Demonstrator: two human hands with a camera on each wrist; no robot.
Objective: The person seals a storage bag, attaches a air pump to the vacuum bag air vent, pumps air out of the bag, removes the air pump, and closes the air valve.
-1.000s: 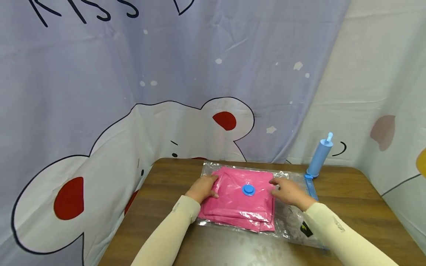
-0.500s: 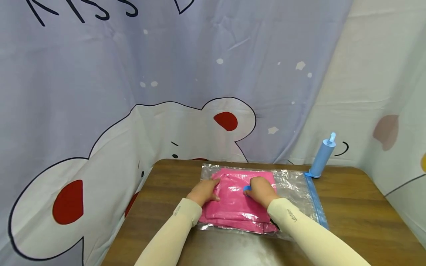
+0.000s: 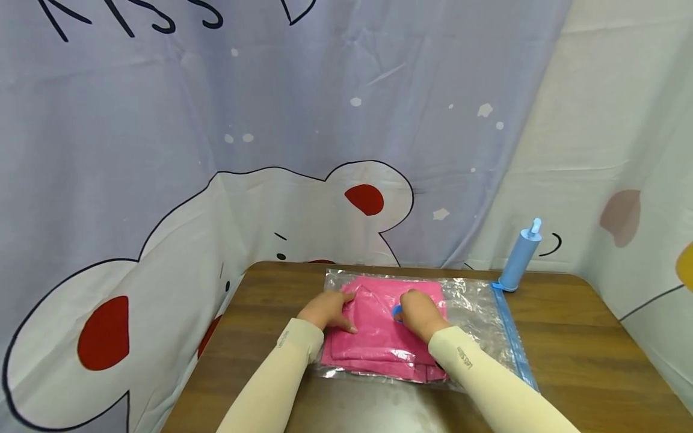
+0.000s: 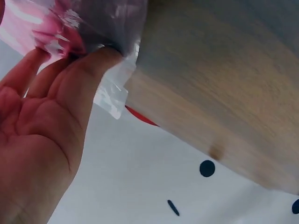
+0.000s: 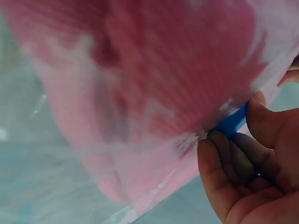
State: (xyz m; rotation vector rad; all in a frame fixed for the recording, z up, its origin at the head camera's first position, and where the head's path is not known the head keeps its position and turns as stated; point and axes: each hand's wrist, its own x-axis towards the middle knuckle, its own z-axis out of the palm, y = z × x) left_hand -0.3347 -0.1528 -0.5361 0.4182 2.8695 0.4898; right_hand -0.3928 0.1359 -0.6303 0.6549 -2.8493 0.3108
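A clear vacuum storage bag lies on the table with folded pink cloth inside. My right hand pinches the blue valve cap at the middle of the pink bundle; in the right wrist view, thumb and curled fingers meet around that blue valve cap. At the bundle's left edge rests my left hand, its thumb lying on the pink side and its fingers toward the back. The left wrist view shows extended fingers against the clear plastic. My right hand hides most of the valve.
A blue hand pump stands at the back right, beside the end of the bag's blue zip strip. The wooden table has rounded back corners. Behind it hangs a printed curtain.
My right hand has come left from the bundle's right edge onto the valve and taken hold of its cap. The left hand stays at the bundle's left edge.
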